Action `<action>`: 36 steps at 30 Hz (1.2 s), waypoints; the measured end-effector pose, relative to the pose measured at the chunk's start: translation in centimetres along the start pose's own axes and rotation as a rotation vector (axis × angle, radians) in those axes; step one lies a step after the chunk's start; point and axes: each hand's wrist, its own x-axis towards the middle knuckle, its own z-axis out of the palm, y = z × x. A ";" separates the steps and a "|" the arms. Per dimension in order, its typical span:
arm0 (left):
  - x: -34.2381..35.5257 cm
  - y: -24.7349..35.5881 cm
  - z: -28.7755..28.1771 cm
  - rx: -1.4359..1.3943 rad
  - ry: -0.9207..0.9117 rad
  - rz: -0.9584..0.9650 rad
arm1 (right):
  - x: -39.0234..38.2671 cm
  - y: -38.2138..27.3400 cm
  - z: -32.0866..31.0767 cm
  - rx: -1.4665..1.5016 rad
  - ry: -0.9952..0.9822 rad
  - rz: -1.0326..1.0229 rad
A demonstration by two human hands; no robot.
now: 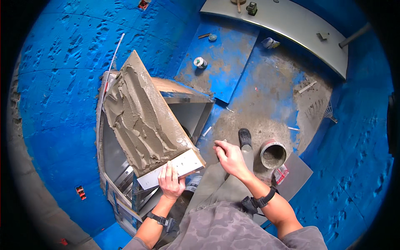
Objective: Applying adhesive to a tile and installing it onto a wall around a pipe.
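A board or tile (139, 116) covered in ridged grey mortar lies tilted across a metal-framed cabinet (193, 118). A white, speckled flat plate (186, 162) runs along its lower edge. My left hand (171, 181) grips that plate, fingers curled over it. My right hand (228, 157) is held right of the board, fingers closed; I cannot make out what, if anything, they hold. Below it are my legs and a dark shoe (244, 137). A bucket of grey mixture (273, 157) stands to the right.
Blue-coated walls (62, 104) surround me. A pale ledge (291, 29) with small tools runs along the back, above a can (200, 62) on the stained floor. A grey sheet (300, 175) lies beside the bucket. A thin rod (116, 54) leans at the left wall.
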 end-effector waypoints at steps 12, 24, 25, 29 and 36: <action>-0.1 0.2 -0.2 0.016 -0.011 -0.021 | -2.2 -1.6 0.4 -0.219 -0.266 -0.226; 0.0 -1.0 -0.2 -0.061 0.045 -0.005 | -3.5 -3.0 0.7 -0.473 -0.324 -0.326; -0.2 -1.2 -0.2 -0.065 0.044 -0.002 | -3.2 -2.6 0.6 -0.498 -0.363 -0.304; -0.2 -1.2 0.0 -0.063 0.051 0.006 | -2.6 -0.4 1.2 -0.543 -0.388 -0.276; -0.2 -0.9 0.1 -0.083 0.013 0.007 | -5.0 1.3 4.6 -0.317 -0.380 -0.730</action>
